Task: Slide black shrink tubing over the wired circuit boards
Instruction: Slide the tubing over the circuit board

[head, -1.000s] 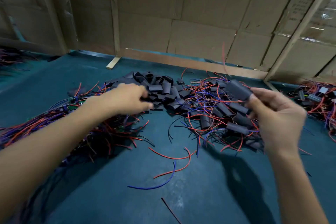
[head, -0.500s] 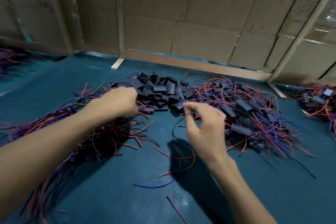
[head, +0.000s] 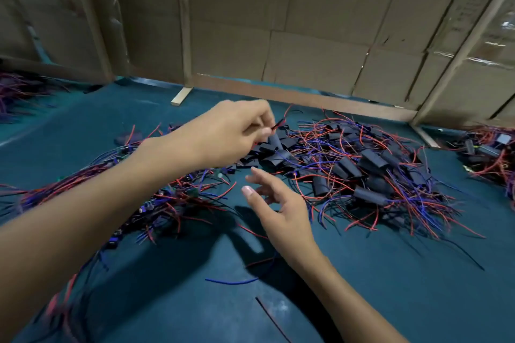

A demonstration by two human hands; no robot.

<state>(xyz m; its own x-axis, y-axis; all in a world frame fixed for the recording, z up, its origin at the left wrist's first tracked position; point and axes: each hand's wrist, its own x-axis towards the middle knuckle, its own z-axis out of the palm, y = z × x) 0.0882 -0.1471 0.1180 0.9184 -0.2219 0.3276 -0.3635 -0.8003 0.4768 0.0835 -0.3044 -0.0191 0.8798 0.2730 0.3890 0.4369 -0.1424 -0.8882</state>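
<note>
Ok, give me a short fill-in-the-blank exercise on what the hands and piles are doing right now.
1. The left hand pinches thin wires coloured black and ____.
2. The right hand is ____, holding nothing.
3. The pile of sleeved boards lies to the ____ of the right hand.
4. The table surface is coloured ____.

Missing words: red; open; right; teal

black tubing [head: 372, 157], red-blue wires [head: 328, 142], teal table [head: 390, 273]
</note>
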